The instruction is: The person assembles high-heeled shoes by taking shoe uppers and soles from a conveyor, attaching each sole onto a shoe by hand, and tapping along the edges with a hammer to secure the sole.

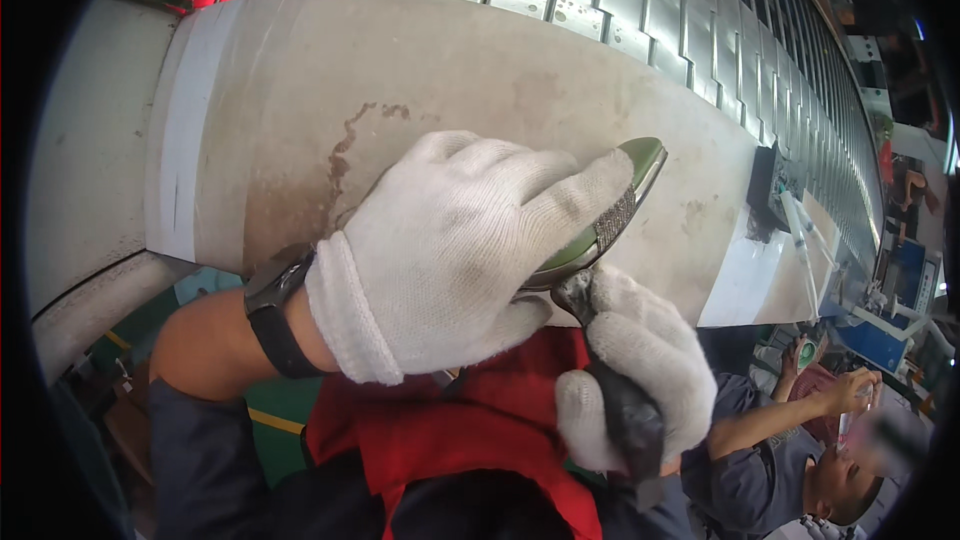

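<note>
My left hand [440, 240], in a white knitted glove, grips a green shoe [643, 156] whose toe points up and to the right. A glittery dark band [613, 224] crosses the shoe, and its rear part is hidden behind my fingers. My right hand [655, 355], gloved too, is closed around a dark, wrinkled rag-like strip [630, 420]. The bunched upper end of the strip touches or nearly touches the lower edge of the shoe, just below the band. Both hands are at the near edge of a beige worktable [480, 60].
Beyond the table runs a metal slat conveyor [620, 0]. At the table's right end stands a black holder [765, 185] with white-handled tools [800, 240] beside it, near a white sheet [745, 275]. A co-worker [770, 450] in dark clothing works at the lower right.
</note>
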`<control>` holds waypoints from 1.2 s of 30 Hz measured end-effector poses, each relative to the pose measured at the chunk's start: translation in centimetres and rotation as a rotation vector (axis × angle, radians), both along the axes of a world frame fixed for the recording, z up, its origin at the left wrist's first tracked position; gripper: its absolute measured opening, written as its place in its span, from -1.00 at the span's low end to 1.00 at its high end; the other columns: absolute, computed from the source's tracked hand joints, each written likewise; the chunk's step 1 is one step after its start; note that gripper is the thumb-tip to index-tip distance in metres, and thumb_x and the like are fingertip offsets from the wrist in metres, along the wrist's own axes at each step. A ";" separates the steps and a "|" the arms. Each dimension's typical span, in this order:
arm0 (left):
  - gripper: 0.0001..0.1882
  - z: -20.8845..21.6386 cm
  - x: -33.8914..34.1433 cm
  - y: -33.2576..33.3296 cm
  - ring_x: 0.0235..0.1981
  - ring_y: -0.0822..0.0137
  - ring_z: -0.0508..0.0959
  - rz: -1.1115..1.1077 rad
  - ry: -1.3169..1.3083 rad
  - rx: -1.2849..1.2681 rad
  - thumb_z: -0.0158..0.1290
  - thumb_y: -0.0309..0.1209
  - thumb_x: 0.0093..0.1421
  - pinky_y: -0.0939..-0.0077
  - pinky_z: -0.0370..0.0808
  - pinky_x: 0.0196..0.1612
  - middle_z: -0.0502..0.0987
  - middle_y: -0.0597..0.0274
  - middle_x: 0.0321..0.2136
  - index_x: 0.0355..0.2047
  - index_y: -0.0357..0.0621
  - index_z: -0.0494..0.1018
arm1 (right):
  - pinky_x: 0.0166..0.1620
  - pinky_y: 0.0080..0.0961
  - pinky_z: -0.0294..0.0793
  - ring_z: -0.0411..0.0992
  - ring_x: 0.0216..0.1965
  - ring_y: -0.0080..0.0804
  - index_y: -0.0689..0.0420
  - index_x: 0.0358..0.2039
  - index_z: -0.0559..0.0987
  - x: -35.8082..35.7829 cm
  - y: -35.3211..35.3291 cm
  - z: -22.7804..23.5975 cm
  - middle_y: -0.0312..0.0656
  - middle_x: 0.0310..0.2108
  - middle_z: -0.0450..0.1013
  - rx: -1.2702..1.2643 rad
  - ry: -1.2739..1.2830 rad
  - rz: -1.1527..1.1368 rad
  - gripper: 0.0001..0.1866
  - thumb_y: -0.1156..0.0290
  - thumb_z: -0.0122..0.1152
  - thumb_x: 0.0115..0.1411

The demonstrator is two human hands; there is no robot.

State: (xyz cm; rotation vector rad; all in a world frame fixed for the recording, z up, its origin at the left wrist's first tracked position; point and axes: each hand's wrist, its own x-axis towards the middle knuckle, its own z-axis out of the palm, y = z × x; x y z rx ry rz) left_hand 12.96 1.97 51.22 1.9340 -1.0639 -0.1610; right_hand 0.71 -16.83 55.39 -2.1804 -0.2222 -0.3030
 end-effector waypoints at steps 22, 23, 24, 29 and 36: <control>-0.46 -2.3 2.2 4.8 0.08 -0.14 0.63 -0.063 0.039 -0.010 0.18 -0.25 0.35 0.07 0.44 0.24 0.67 -0.14 0.08 0.25 -0.33 0.56 | 0.03 -0.10 0.73 0.71 -0.11 0.15 0.31 -0.05 0.65 -1.6 5.1 -3.2 0.14 -0.14 0.67 -0.003 -0.126 0.021 -0.57 0.52 0.57 0.06; -0.46 -2.3 2.1 4.8 0.07 -0.14 0.63 -0.060 0.033 -0.011 0.19 -0.25 0.35 0.06 0.45 0.23 0.67 -0.14 0.07 0.24 -0.32 0.56 | 0.05 -0.10 0.73 0.71 -0.08 0.14 0.30 -0.05 0.66 -1.7 5.1 -3.3 0.13 -0.13 0.67 0.008 -0.106 0.025 -0.56 0.52 0.57 0.04; -0.47 -2.5 2.1 4.8 0.06 -0.14 0.63 -0.056 0.026 -0.012 0.20 -0.25 0.34 0.05 0.46 0.22 0.67 -0.14 0.07 0.24 -0.31 0.56 | 0.05 -0.10 0.73 0.71 -0.08 0.14 0.30 -0.05 0.66 -1.6 5.2 -3.2 0.13 -0.13 0.67 0.008 -0.098 0.028 -0.56 0.52 0.57 0.04; -0.48 -2.7 2.1 4.6 0.02 -0.18 0.63 -0.037 -0.022 -0.029 0.21 -0.23 0.34 0.01 0.50 0.16 0.68 -0.12 0.04 0.21 -0.32 0.57 | -0.01 -0.13 0.74 0.71 -0.14 0.12 0.29 -0.08 0.66 -1.0 5.8 -2.4 0.10 -0.20 0.66 -0.028 -0.063 0.060 -0.59 0.56 0.53 0.03; -0.49 -2.3 1.8 5.0 0.08 -0.16 0.62 -0.042 -0.025 -0.004 0.18 -0.26 0.36 0.03 0.47 0.22 0.67 -0.13 0.07 0.21 -0.33 0.56 | -0.08 -0.19 0.72 0.71 -0.17 0.05 0.24 -0.12 0.68 -1.0 7.0 -2.5 0.07 -0.15 0.67 0.006 0.007 0.139 -0.60 0.56 0.56 -0.02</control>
